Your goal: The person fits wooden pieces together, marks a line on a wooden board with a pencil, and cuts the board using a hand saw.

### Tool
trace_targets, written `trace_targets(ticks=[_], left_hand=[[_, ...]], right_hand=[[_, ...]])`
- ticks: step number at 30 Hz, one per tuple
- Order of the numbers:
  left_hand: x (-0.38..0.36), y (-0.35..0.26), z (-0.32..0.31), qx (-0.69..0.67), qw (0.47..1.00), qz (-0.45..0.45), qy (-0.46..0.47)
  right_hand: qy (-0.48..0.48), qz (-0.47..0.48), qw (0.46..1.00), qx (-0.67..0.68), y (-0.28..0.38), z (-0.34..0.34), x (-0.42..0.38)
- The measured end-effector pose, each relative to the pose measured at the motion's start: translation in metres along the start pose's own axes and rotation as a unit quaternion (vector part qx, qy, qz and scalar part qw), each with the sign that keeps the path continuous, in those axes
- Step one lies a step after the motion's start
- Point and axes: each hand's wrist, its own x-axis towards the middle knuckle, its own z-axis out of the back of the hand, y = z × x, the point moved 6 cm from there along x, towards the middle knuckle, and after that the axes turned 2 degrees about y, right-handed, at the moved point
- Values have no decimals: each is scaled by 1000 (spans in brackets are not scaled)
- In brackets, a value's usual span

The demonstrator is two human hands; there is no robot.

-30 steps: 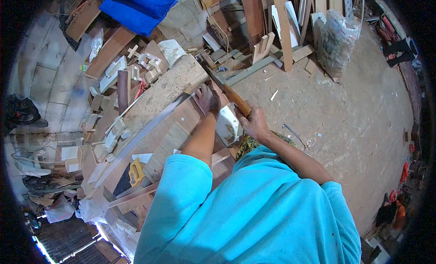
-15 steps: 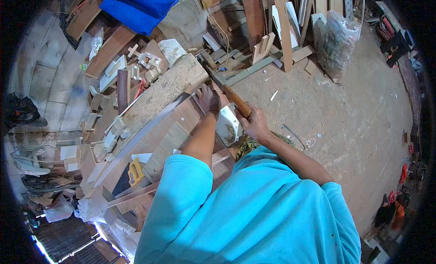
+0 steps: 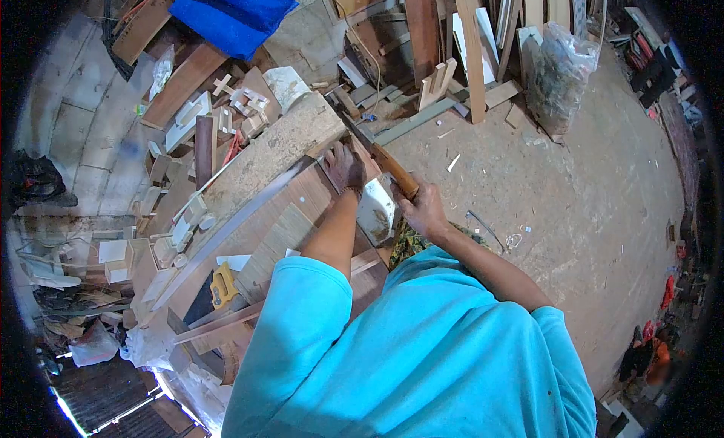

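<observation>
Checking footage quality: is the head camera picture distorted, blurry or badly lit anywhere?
Head view: strong fisheye bending, black vignette at the corners; bright glare at the bottom left; the left hand and the right hand on the wooden handle are evenly lit and sharp.

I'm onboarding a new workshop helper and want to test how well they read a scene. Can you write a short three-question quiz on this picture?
1. True or false: the right hand grips a wooden handle.
2. Where does the left hand rest? A) on the workpiece on the bench B) on the blue cloth C) on the floor
3. Fill in: the yellow-handled saw lies on the ____.

Key: 1 true; 2 A; 3 bench.
</observation>
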Motion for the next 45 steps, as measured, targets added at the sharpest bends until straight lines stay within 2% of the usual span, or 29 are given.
trace_targets(ticks=[1,3,4,7,9,13,15,18,20,22,24,29,32,34,35,37,39,45], left_hand=[[-2,-3,8,0,1000,0,-2],[-10,-10,63,-115,986,96,79],[-9,-10,62,-116,985,96,78],[-11,-3,39,-99,989,94,49],[-10,-6,40,6,997,20,-79],[-15,-9,52,-5,998,12,-69],[-12,-9,53,-8,999,26,-23],[-8,-5,40,-34,998,47,-4],[-12,-8,51,-57,997,56,-21],[-15,-7,55,-80,994,67,-35],[-13,-10,53,-46,995,15,-88],[-12,-8,47,-32,998,19,-55],[-13,-4,42,-65,997,37,-29],[-14,-1,42,-94,994,54,-20],[-12,-4,42,-53,998,35,-6],[-12,-8,41,-10,1000,12,12],[-16,-8,51,-76,994,38,-70],[-10,-6,33,-4,997,-6,-74]], right_hand=[[-4,2,1000,-1,-1,-1,1],[-10,32,999,12,-9,-5,4],[-15,57,998,26,-11,-6,5],[-2,20,1000,-1,-7,-6,6],[3,11,1000,-4,-3,-6,5],[5,0,1000,16,4,-4,2],[3,5,1000,11,1,-5,3],[6,-1,1000,15,-2,-7,3],[9,-12,1000,23,-3,-7,3],[13,23,999,-22,-2,-9,2],[19,16,1000,-16,-2,-9,1],[19,35,999,5,-4,-13,0],[38,-12,999,1,-3,-14,1],[25,3,1000,4,-4,-15,4],[26,3,1000,4,-9,-19,9],[-19,86,996,-26,-4,-23,15],[-15,71,996,-43,-4,-26,20],[-9,86,996,-34,-1,-17,10]])
